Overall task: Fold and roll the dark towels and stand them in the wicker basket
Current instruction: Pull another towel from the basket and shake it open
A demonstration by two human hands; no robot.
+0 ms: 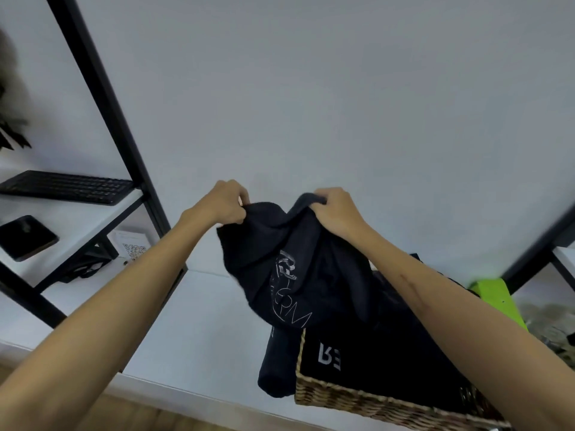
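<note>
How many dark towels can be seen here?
3: one towel held up by both hands, one rolled towel left of the wicker basket, one inside. More may be hidden.

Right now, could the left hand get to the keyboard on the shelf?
Probably not at once: the left hand is pinching the towel held up with the right hand. The keyboard lies uncovered off to the left, so after letting go the way looks free.

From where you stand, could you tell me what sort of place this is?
Probably a home office or small workroom. A black keyboard lies on a white shelf with a black metal frame, against a plain white wall, and a wicker basket holds dark towels.
</note>
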